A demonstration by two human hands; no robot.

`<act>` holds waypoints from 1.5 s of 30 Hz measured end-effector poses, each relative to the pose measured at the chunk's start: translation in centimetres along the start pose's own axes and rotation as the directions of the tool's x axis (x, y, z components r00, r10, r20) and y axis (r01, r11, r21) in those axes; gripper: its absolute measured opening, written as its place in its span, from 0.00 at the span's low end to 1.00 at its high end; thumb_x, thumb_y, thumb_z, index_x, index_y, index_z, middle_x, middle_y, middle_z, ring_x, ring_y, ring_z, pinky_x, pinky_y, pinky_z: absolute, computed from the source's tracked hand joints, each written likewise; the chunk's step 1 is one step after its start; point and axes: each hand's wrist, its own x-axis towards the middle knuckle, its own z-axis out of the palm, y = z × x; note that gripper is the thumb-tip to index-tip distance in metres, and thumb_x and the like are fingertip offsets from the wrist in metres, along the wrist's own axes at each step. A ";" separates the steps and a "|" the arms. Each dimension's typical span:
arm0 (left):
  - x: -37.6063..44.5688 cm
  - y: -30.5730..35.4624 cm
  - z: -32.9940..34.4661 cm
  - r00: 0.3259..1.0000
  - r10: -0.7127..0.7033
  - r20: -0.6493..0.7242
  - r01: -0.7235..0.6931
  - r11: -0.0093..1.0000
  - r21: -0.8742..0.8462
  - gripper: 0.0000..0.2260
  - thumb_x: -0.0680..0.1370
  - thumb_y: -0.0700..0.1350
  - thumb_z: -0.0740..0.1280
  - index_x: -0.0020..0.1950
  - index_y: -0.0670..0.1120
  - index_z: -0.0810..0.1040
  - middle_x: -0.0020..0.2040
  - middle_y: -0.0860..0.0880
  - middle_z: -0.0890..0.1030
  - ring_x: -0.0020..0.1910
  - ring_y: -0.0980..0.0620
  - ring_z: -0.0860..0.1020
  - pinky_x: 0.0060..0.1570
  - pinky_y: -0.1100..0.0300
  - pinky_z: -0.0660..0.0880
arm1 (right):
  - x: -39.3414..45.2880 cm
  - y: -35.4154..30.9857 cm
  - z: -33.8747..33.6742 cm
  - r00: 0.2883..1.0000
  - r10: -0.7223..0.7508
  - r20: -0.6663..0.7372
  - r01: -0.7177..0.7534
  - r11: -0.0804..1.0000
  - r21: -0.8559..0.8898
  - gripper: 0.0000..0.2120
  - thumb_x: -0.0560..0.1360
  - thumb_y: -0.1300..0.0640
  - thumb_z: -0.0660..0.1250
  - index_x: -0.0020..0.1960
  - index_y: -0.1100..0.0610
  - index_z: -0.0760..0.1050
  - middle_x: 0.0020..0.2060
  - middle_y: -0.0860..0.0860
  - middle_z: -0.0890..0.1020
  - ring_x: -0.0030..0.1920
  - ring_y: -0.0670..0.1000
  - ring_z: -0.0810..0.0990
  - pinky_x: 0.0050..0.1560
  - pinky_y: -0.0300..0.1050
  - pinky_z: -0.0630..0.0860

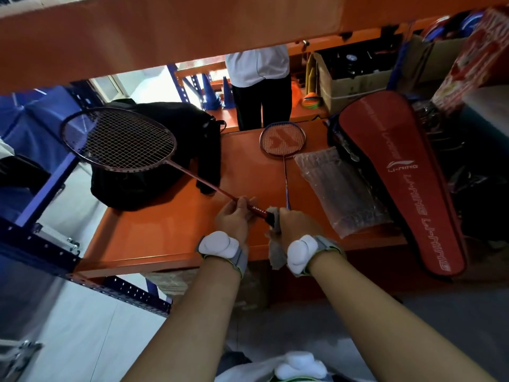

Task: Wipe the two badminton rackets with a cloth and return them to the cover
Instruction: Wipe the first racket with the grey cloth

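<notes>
Mid-wipe: left hand (234,217) grasping first racket (121,139), right hand (296,224) clenching cloth (275,255). Second racket (283,139), cover (396,172) still waiting.

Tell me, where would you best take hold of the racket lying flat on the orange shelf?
Probably by the lower shaft or handle end of the second racket, coming from the near edge. Its head points away and the shaft runs straight toward the person, ending beside the right hand. The bubble wrap crowds its right side, so approach from the left.
</notes>
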 end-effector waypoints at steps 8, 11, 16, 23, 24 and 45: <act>-0.3 -1.0 -0.3 1.000 -0.009 -0.010 0.009 1.000 -0.017 0.13 0.83 0.42 0.60 0.62 0.34 0.75 0.50 0.41 0.84 0.49 0.46 0.85 0.45 0.57 0.83 | -1.2 0.7 1.1 1.000 -0.018 -0.019 0.018 1.000 0.005 0.23 0.72 0.41 0.70 0.60 0.52 0.68 0.52 0.53 0.83 0.50 0.56 0.83 0.46 0.49 0.79; 0.1 0.0 -0.7 1.000 0.007 -0.027 -0.009 0.998 -0.061 0.12 0.83 0.41 0.60 0.61 0.34 0.75 0.47 0.41 0.83 0.43 0.50 0.84 0.38 0.60 0.82 | -2.2 2.2 1.2 1.000 -0.015 0.013 0.014 0.998 0.067 0.23 0.72 0.39 0.68 0.60 0.50 0.69 0.50 0.51 0.83 0.49 0.56 0.83 0.46 0.52 0.81; 1.0 1.6 -1.8 0.995 0.073 -0.064 -0.076 0.996 -0.046 0.11 0.82 0.39 0.62 0.60 0.33 0.75 0.53 0.36 0.82 0.50 0.40 0.83 0.54 0.46 0.80 | -2.6 3.7 1.2 0.996 0.040 0.080 -0.053 0.984 0.171 0.22 0.73 0.47 0.72 0.63 0.53 0.74 0.54 0.53 0.84 0.54 0.55 0.82 0.52 0.48 0.79; 0.8 0.3 -2.7 0.999 0.048 -0.001 -0.048 0.998 -0.028 0.11 0.81 0.42 0.64 0.59 0.36 0.77 0.53 0.39 0.83 0.53 0.41 0.82 0.54 0.50 0.80 | -3.0 2.2 0.8 0.987 -0.031 0.155 -0.011 0.965 0.263 0.22 0.74 0.39 0.67 0.59 0.54 0.73 0.51 0.53 0.82 0.52 0.54 0.81 0.56 0.53 0.78; 0.8 0.2 -2.7 0.999 0.045 -0.004 -0.045 0.999 -0.026 0.12 0.81 0.42 0.64 0.60 0.35 0.77 0.54 0.38 0.83 0.53 0.41 0.82 0.52 0.51 0.80 | -2.9 1.9 0.8 0.986 -0.039 0.162 -0.006 0.963 0.269 0.21 0.75 0.39 0.66 0.58 0.54 0.73 0.50 0.53 0.82 0.51 0.54 0.81 0.55 0.53 0.78; 1.5 -3.1 -2.7 0.959 -0.098 0.267 0.068 0.990 0.121 0.12 0.82 0.41 0.63 0.46 0.47 0.85 0.54 0.43 0.86 0.57 0.41 0.82 0.59 0.47 0.77 | 0.3 -1.7 1.8 0.952 -0.097 0.289 -0.188 0.559 0.808 0.27 0.78 0.36 0.57 0.54 0.57 0.81 0.46 0.52 0.85 0.48 0.53 0.84 0.45 0.42 0.78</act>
